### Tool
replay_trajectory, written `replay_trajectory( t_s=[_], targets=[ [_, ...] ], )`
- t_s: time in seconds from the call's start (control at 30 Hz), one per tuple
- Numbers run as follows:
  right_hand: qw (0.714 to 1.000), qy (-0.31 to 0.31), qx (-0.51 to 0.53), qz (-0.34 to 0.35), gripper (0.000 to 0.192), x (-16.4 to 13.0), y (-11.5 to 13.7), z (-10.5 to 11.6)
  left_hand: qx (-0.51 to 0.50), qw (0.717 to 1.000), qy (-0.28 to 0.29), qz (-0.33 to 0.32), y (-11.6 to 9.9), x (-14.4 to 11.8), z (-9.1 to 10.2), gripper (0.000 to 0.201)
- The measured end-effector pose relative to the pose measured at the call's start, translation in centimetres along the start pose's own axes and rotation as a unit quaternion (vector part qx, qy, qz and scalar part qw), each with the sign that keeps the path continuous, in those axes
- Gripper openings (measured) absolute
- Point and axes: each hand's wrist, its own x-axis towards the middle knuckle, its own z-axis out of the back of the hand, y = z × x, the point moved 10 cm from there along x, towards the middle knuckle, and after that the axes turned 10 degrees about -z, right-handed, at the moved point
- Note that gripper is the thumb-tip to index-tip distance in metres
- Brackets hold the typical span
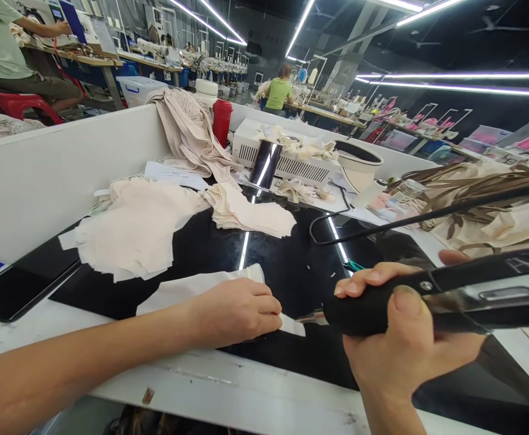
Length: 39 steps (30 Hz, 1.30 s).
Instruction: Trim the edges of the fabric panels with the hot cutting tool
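Note:
My left hand (246,305), fingers bunched together, pinches and presses a white fabric piece (169,293) against the black glossy board (192,241). A narrow end of the fabric sticks out past my fingertips. My right hand (404,344) is wrapped round a black corded hand tool (368,305) with a silver side plate; its exact kind I cannot tell. The tool's slim metal tip (313,318) points left and sits at or just over the fabric's right end; contact is unclear. Beyond my left hand lie a pile of cream cut fabric pieces (128,223) and a smaller stack (250,208).
A black phone (24,284) lies at the left. Behind the board stand a white vented box (291,163), a dark cylinder (266,163), and a red container (221,121). A black cord (382,226) arcs over the right side. Brown straps (464,199) are heaped at right.

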Motion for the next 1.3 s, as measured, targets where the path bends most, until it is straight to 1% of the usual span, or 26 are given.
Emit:
replay_trajectory(
  t_s=[0.17, 0.33, 0.43, 0.57, 0.7, 0.9, 1.03, 1.17, 1.23, 1.3],
  targets=[
    [1.000, -0.001, 0.019, 0.000, 0.050, -0.3, 0.7, -0.2, -0.008, 1.000, 0.001, 0.001, 0.0, -0.1, -0.3, 0.019],
    [0.999, 0.033, 0.029, -0.006, 0.052, -1.2, 0.6, -0.9, -0.003, 1.000, 0.014, 0.003, 0.1, -0.1, -0.6, 0.022],
    [0.999, 0.040, 0.029, 0.000, 0.051, -1.6, 0.3, -1.0, -0.009, 1.000, 0.003, 0.001, 0.1, -0.1, -0.3, 0.019],
    [0.999, 0.036, 0.020, 0.000, 0.050, -1.6, 0.0, -1.0, -0.013, 1.000, -0.006, -0.004, 0.1, 0.0, -0.2, 0.014],
    [0.999, 0.036, 0.021, -0.003, 0.051, -1.3, 0.2, -0.8, -0.012, 1.000, 0.009, -0.002, 0.1, 0.0, -0.4, 0.014],
    [1.000, 0.006, 0.017, 0.005, 0.050, -0.7, 0.9, 0.4, -0.014, 0.999, 0.035, 0.007, 0.2, 0.1, -0.4, 0.020],
    [1.000, 0.016, 0.020, 0.006, 0.049, -0.9, 0.9, 0.3, -0.011, 0.999, 0.032, 0.004, 0.1, 0.1, -0.1, 0.021],
    [1.000, 0.017, 0.012, 0.012, 0.048, -1.0, 0.9, 0.3, -0.020, 0.999, 0.028, 0.005, 0.2, 0.0, -0.3, 0.023],
    [1.000, 0.020, 0.012, 0.013, 0.048, -1.1, 0.8, 0.4, -0.040, 0.999, 0.017, 0.018, 0.5, -0.1, -0.3, 0.023],
    [1.000, 0.022, 0.015, 0.011, 0.051, -1.1, 0.4, 0.5, -0.070, 0.997, -0.007, 0.038, 1.1, -0.3, 0.3, 0.021]
  ],
)
